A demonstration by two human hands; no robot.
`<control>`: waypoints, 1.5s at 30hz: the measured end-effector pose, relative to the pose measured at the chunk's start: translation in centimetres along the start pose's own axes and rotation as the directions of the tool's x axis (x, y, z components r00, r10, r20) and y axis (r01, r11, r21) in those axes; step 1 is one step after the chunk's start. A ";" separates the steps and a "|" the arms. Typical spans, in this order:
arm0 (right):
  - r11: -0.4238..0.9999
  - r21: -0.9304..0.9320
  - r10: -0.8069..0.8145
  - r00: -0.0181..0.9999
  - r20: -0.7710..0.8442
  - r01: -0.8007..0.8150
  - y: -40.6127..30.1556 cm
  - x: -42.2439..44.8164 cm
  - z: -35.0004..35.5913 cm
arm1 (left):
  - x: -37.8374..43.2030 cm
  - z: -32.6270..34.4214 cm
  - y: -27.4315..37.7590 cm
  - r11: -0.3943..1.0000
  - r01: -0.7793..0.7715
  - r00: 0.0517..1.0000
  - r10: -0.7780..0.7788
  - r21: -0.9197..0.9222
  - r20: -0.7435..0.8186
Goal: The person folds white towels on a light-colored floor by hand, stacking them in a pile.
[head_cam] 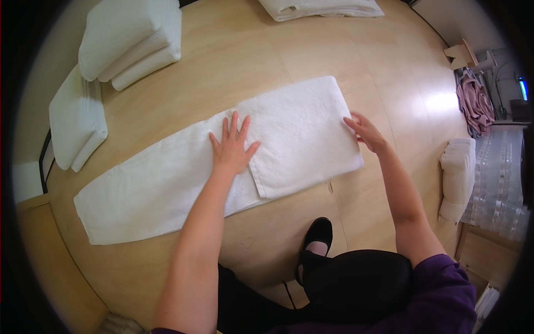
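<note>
A long white towel (142,188) lies across the pale wooden surface, its right part folded over on top of itself. My left hand (233,146) rests flat on the towel beside the edge of the folded part, fingers spread. At the towel's right folded end is my right hand (365,131), its thumb on top near the edge and the other fingers partly hidden; whether it pinches the cloth cannot be told.
Thick folded white towels (129,41) are stacked at the upper left, with another folded pile (77,121) beside them. More white cloth (321,8) lies at the far edge. Rolled or folded white cloths (457,179) and pink cloth (477,102) are at the right. My shoe (319,234) rests on the surface.
</note>
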State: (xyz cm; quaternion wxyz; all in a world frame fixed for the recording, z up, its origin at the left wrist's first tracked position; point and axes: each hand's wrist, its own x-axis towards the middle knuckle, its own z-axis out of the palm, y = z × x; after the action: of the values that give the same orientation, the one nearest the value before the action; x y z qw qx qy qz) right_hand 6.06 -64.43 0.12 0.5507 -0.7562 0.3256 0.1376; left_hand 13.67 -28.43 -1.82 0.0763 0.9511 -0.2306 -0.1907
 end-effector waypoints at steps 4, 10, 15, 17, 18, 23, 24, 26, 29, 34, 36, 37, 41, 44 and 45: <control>0.988 0.076 0.111 0.965 0.239 -0.132 0.8 -1.0 -0.4 | -4.5 1.8 1.6 0.995 0.072 0.995 -0.076 -0.063 -0.070; 0.983 -0.059 -0.182 0.972 -0.147 0.175 -5.9 -5.4 -4.0 | -8.9 -0.9 3.3 0.753 -0.175 0.938 -0.067 -0.635 -0.339; 0.863 -0.318 -0.462 0.869 -0.177 0.393 -13.7 -15.4 -3.5 | -10.1 -6.0 5.0 -0.296 -0.060 0.997 -0.065 -0.953 -0.042; 0.595 -0.459 -0.687 0.714 0.137 0.660 -15.1 -18.2 -0.7 | -10.8 -7.1 4.1 -0.517 -0.054 0.996 0.038 -0.854 -0.086; 0.704 -0.235 -0.582 0.734 0.350 0.670 -15.4 -18.6 0.5 | -11.0 -7.1 3.2 -0.559 0.011 0.997 0.068 -0.829 -0.033; 0.787 -0.370 -0.420 0.868 0.266 0.494 -11.4 -10.3 7.6 | -10.4 -3.0 -2.6 0.149 0.136 0.938 -0.336 -0.979 0.079; 0.813 -0.448 -0.372 0.924 0.090 0.372 -9.8 -8.0 8.9 | -10.5 -1.9 -3.7 0.163 0.090 0.936 -0.350 -0.983 0.028; 0.839 -0.277 -0.449 0.884 0.132 0.467 -6.7 -4.5 10.4 | -10.6 -0.5 -5.5 0.593 0.427 0.875 -0.462 -0.683 0.145; 0.954 -0.001 -0.297 0.949 0.107 0.299 -3.5 -1.8 11.3 | -9.9 0.9 -6.4 0.745 0.167 0.794 -0.489 -0.646 -0.360; 0.955 0.139 -0.290 0.926 0.243 0.262 -1.9 0.4 7.1 | -8.4 2.2 -8.8 0.883 0.321 0.811 -0.443 -0.342 -0.382; 0.964 0.088 -0.263 0.949 0.173 0.251 -1.7 2.1 1.5 | -10.1 3.1 -11.7 0.848 0.498 0.774 -0.529 -0.183 -0.347; 0.952 0.036 -0.307 0.947 0.098 0.304 -1.5 2.8 -2.1 | -11.1 3.6 -13.4 0.827 0.559 0.742 -0.533 -0.064 -0.406; 0.736 -0.660 -0.273 0.826 -0.493 -0.151 -2.4 5.3 -12.5 | -16.3 5.2 -19.6 0.528 0.832 0.449 -0.820 -0.170 -0.354; 0.438 -0.899 -0.754 0.539 -0.376 -0.015 -3.5 4.4 -7.3 | -17.9 5.9 -20.8 0.505 0.814 0.408 -0.849 -0.287 -0.337; 0.399 -0.910 -0.842 0.436 -0.317 0.109 -3.9 3.9 -2.4 | -18.1 5.9 -20.8 0.457 0.852 0.367 -0.870 -0.256 -0.330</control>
State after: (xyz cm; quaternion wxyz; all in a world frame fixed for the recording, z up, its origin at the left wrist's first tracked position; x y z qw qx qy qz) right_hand 11.10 -67.21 1.68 -0.0237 -0.9540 0.1575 -0.2539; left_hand 5.00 -1.93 -6.19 0.0325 0.9452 0.3249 0.0002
